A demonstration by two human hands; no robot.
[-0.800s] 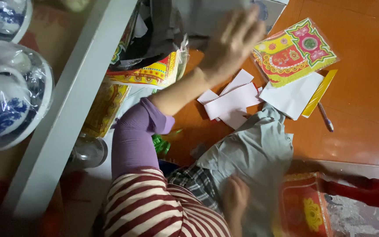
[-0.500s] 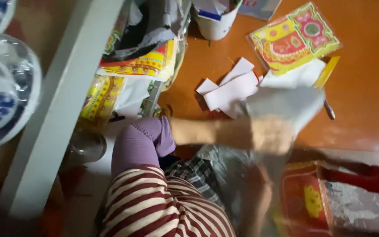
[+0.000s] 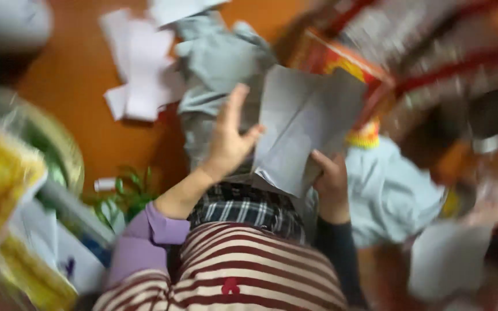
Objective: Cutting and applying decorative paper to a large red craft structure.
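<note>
The orange floor [image 3: 82,86] fills the blurred view from above, with your striped top and checked cloth at the bottom edge. You are seated with your grey-clad legs [image 3: 214,63] stretched away from you toward the top. To the right lies a pale blue cloth [image 3: 387,196], and beyond it a red and yellow box [image 3: 341,60], much smeared by motion. One grey paper sheet [image 3: 304,124] sits in the middle, above your lap, held between your two hands; its long axis runs on a slant, from the lower left corner up toward the upper right, and its face is turned toward you. Your left hand [image 3: 229,141] is spread open, fingers up, its fingertips touching the sheet's left edge. Your right hand [image 3: 331,178] pinches the sheet's lower right edge, thumb on top. A loose heap of white slips [image 3: 136,66] lies on the floor at upper left; the blur keeps me from counting them.
</note>
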